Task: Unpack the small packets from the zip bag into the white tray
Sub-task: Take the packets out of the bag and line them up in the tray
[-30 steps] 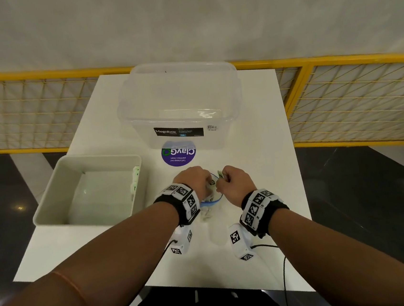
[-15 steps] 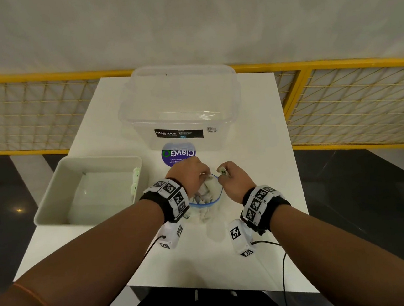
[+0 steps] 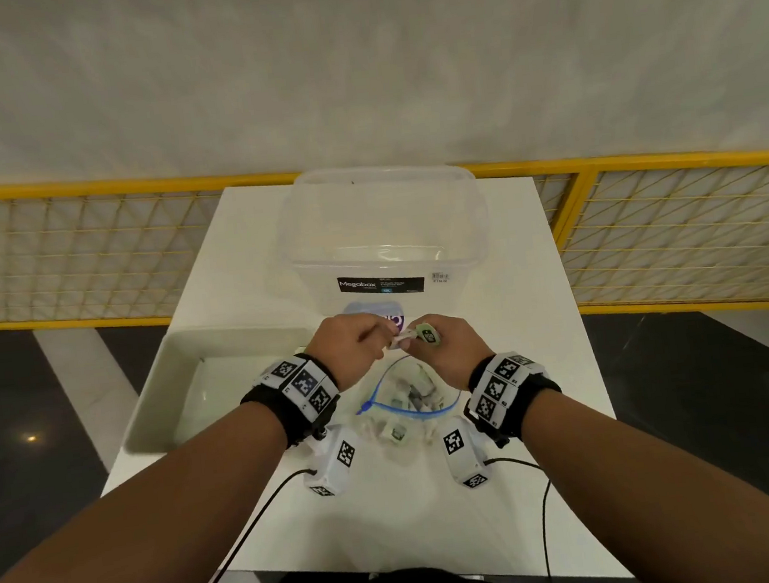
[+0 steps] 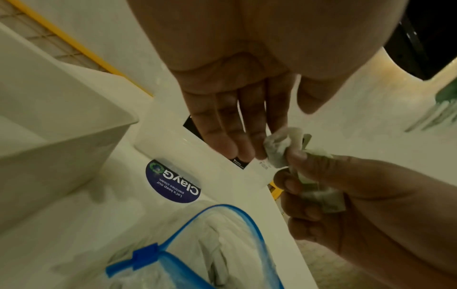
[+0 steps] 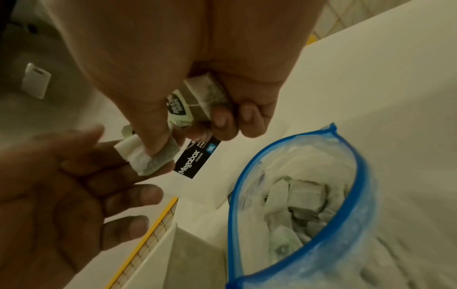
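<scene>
Both hands are raised over the zip bag: small packets are pinched and clutched in the right hand, and met by the left hand's straight fingers, apparently a handover. White tray left of the bag; more packets remain inside it.

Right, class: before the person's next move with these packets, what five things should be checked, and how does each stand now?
1. zip bag open: ok, its blue rim gapes and the bagged packets show inside.
2. right hand grips its held packets: ok, fingers curl round them.
3. left hand has taken the offered packet: not ok, its straight fingers only touch it.
4. white tray close to the left hand: ok, it stands just beside that wrist.
5. Count of packets in the right hand: cannot tell.
</scene>
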A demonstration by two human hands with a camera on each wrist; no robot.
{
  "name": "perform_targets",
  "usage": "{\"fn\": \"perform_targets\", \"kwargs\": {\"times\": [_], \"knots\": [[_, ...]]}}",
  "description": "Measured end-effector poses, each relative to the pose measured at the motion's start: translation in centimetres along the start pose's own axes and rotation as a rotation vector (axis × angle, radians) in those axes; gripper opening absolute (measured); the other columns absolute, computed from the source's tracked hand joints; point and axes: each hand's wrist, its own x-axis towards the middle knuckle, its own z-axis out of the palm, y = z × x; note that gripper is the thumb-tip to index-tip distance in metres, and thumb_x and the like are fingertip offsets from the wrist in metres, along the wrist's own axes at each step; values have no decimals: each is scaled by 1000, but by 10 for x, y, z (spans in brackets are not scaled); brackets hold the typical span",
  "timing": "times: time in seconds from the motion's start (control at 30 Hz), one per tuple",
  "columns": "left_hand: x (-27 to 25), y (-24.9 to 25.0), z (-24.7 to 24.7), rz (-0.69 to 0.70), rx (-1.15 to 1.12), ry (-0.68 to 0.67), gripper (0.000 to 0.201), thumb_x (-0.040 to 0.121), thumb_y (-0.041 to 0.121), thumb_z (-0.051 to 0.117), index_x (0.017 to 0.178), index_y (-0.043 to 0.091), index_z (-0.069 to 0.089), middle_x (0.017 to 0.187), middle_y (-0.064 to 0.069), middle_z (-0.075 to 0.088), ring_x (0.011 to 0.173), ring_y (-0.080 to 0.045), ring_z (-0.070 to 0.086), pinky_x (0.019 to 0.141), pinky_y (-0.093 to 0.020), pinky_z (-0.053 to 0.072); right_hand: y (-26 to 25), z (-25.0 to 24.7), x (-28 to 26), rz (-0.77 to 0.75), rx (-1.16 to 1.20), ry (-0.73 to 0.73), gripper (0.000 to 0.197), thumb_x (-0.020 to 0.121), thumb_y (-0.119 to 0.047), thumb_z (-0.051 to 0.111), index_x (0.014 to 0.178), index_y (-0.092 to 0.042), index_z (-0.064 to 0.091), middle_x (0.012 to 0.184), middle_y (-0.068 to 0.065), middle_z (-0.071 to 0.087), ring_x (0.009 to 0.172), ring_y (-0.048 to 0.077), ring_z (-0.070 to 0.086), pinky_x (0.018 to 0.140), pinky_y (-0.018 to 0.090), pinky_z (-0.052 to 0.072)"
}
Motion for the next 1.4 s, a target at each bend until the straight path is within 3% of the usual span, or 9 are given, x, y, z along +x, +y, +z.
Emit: {"fn": "perform_targets", "kwargs": {"times": [0.17,0.3,0.5,0.67,0.87,1.0,1.1,1.23,1.4], "knots": [[0,-8,-26,-66,-80,-39,17,90,33,63,98,18,68,81,-4,73,69,-18,70,68,-35,58,-23,26,5,-16,-91,20,25,82,-36,73,85,-13,66,79,3,66,72,19,58,68,33,47],[3,-23,-54,8,87,-22,20,83,28,72,102,27,66,86,4,72,74,-11,65,77,-27,53,-37,47,9,-16,-134,43,25,81,-35,73,83,-12,65,81,8,66,74,24,57,68,34,45],[2,-29,-94,180,215,-3,17,81,20,75,96,27,72,77,14,64,74,-8,60,74,-18,49,-50,78,19,13,-107,47,27,73,-40,76,94,-33,60,85,1,68,77,18,63,73,30,52],[0,-33,-112,279,358,-31,6,82,24,72,87,28,72,73,15,64,72,-7,62,74,-23,50,-64,93,29,-36,-45,79,15,80,-28,77,82,-15,70,68,-7,57,56,2,48,57,13,38],[3,-45,-133,242,507,-98,1,84,29,69,83,30,68,85,13,65,72,-5,55,74,-26,47,-62,114,36,15,-82,33,17,82,-34,75,71,-29,63,63,-15,53,57,-4,49,56,9,35],[8,-61,-143,119,598,-139,2,82,27,70,83,29,69,82,12,67,78,-9,61,75,-25,49,-51,124,38,92,-68,47,13,87,-17,63,100,-19,58,89,-2,61,72,8,54,68,21,41],[14,-77,-140,37,756,-259,3,80,29,70,79,30,68,87,11,69,83,-13,64,80,-29,53,-49,127,35,212,10,41,9,89,-15,52,93,-16,44,79,3,52,62,16,45,62,28,38],[21,-100,-113,-29,947,-623,12,77,27,76,89,23,75,96,8,73,89,-14,66,84,-27,53,-48,127,35,268,81,42,10,86,-21,48,78,-16,49,72,5,61,59,21,51,63,37,45],[35,-123,-82,-93,1005,-774,26,73,33,80,96,21,76,94,7,73,88,-15,68,84,-27,53,-44,127,29,255,103,29,6,91,-14,53,87,-14,57,86,6,65,78,24,69,67,39,59]]}}
